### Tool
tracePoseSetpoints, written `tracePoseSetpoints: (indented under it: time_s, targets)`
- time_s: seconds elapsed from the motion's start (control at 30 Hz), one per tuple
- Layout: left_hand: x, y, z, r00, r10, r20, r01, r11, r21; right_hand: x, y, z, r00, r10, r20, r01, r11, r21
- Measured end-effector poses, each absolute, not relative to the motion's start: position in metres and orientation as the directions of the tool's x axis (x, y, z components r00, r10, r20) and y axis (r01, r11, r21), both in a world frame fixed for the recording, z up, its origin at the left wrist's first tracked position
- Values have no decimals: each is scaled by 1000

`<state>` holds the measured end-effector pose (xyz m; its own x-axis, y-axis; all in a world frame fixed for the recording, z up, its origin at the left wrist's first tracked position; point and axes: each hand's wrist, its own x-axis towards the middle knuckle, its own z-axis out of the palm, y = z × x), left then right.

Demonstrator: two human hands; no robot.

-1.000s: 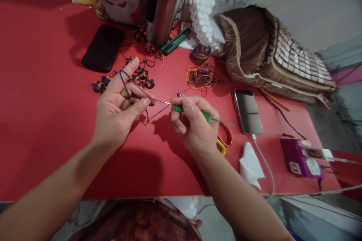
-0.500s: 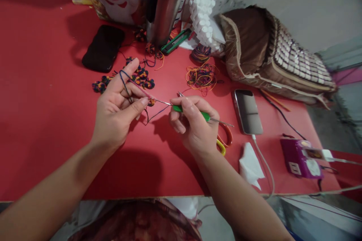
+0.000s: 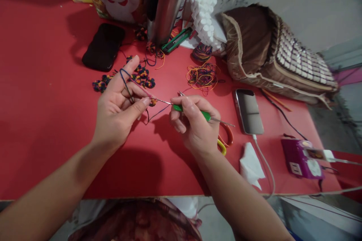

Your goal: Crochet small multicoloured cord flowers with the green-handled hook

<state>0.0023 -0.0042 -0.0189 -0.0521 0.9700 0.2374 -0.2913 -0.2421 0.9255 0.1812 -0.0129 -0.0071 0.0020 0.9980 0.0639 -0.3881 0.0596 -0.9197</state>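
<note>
My left hand (image 3: 118, 107) pinches a small crocheted piece (image 3: 153, 102) of dark and orange yarn between thumb and finger. A strand of yarn (image 3: 124, 79) loops round its raised index finger and runs down to the piece. My right hand (image 3: 196, 122) grips a crochet hook (image 3: 206, 115) by its green handle, and the metal tip reaches the work at the left fingertips. Behind the left hand lie several finished-looking crocheted clusters (image 3: 144, 77). Loose multicoloured yarn (image 3: 202, 75) sits in a tangle beyond the right hand. Scissors (image 3: 225, 137) with red and yellow handles lie partly hidden under that hand.
On the red table (image 3: 42, 120) are a black case (image 3: 104, 47), a green cutter (image 3: 177, 40), a metal flask (image 3: 169, 3) and a wound yarn bundle (image 3: 201, 52). To the right are a phone (image 3: 248, 112), a tissue (image 3: 251, 165), a purple power box (image 3: 301, 158) and a brown bag (image 3: 249, 41).
The hands hold nearly the same pose, with the hook still at the crocheted piece. The whole view has shifted very slightly.
</note>
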Motion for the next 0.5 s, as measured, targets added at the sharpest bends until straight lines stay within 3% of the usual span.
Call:
tracePoseSetpoints:
  time_s: [0.13,0.5]
  targets:
    - [1,-6,-17,-38,976,215,-208,-218,954,181,-13,-7,-6,997,72,-417,63,-907]
    - [5,-6,-14,-86,980,180,-270,-197,942,182,-13,-6,10,998,69,-404,68,-912]
